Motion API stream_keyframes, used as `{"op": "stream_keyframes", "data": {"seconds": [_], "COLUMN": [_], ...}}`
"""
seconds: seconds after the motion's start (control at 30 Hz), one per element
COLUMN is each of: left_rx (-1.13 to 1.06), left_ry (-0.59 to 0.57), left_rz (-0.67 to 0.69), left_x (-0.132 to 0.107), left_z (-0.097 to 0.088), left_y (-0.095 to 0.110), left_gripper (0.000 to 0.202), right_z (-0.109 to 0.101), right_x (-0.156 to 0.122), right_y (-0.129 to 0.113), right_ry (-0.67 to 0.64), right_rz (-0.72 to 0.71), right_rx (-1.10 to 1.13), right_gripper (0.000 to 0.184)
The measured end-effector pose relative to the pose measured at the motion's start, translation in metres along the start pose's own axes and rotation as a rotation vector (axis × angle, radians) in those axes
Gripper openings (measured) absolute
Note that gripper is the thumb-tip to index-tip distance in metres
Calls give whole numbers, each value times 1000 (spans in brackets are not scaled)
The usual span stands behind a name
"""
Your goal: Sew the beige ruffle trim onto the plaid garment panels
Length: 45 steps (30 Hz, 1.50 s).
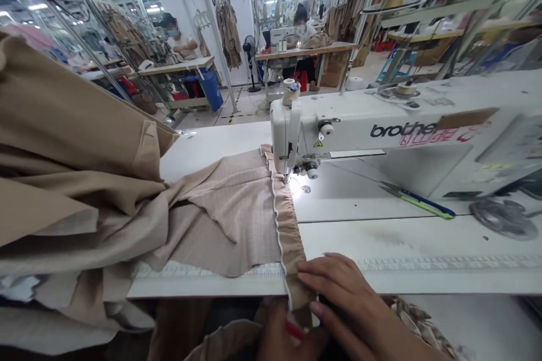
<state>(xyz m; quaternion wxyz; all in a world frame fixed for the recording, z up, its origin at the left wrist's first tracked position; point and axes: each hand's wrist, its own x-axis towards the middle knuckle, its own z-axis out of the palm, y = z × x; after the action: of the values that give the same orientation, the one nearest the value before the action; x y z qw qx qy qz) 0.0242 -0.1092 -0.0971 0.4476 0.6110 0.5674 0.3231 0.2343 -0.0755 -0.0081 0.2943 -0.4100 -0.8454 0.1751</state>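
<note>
A beige fabric piece (pixel 245 214) lies on the sewing machine bed, with a gathered ruffle strip (pixel 288 225) along its right edge. The strip runs up under the presser foot (pixel 286 178) of the white sewing machine (pixel 351 124). At the table's front edge, my right hand (pixel 342 293) grips the near end of the strip, fingers on top and thumb lower down. Just below the edge, my left hand (pixel 279 335) is closed on the strip's hanging end; it is dim and blurred. A small red thing (pixel 295 329) shows by its fingers, its kind unclear.
Thread snips (pixel 419 203) with a green and blue handle lie right of the needle. A large heap of tan fabric (pixel 84 141) covers the left side. A printed ruler (pixel 406 264) runs along the table front. Other people work at machines behind.
</note>
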Motion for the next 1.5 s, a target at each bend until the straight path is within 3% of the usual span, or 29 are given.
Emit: {"op": "stream_keyframes", "data": {"seconds": [0.1,0.27,0.4,0.7,0.83,0.93,1.03,1.1,1.17,1.23,1.37,1.5], "left_rx": [-195,-187,-78,16,214,416,524,728,953,1078,1114,1154], "left_ry": [-69,-197,-202,-221,-301,-385,-165,-81,-126,-189,-167,-160], "left_rz": [-111,-41,17,138,220,454,666,837,822,761,768,738], "left_x": [4,-1,-1,0,4,29,82,123,157,176,185,196], "left_z": [9,-32,-42,-18,-30,-56,-74,-78,-76,-74,-72,-72], "left_y": [24,58,56,31,34,69,108,118,112,97,74,78], "left_gripper": [53,55,50,47,40,32,24,33,41,46,55,56], "right_z": [-2,-6,0,-1,2,4,3,1,-2,-4,-5,-3], "right_x": [7,8,16,27,30,31,34,37,39,40,42,49], "right_y": [3,23,28,26,27,25,22,21,20,22,33,45], "right_ry": [8,61,13,-103,-138,-142,-140,-120,-86,-58,-84,-89], "right_rz": [73,205,169,131,106,88,63,55,41,15,-69,-51], "right_rx": [92,-11,-72,-75,-121,-153,-158,-168,-181,-203,-286,-306], "right_gripper": [43,41,40,39,36,34,34,32,30,29,35,36]}}
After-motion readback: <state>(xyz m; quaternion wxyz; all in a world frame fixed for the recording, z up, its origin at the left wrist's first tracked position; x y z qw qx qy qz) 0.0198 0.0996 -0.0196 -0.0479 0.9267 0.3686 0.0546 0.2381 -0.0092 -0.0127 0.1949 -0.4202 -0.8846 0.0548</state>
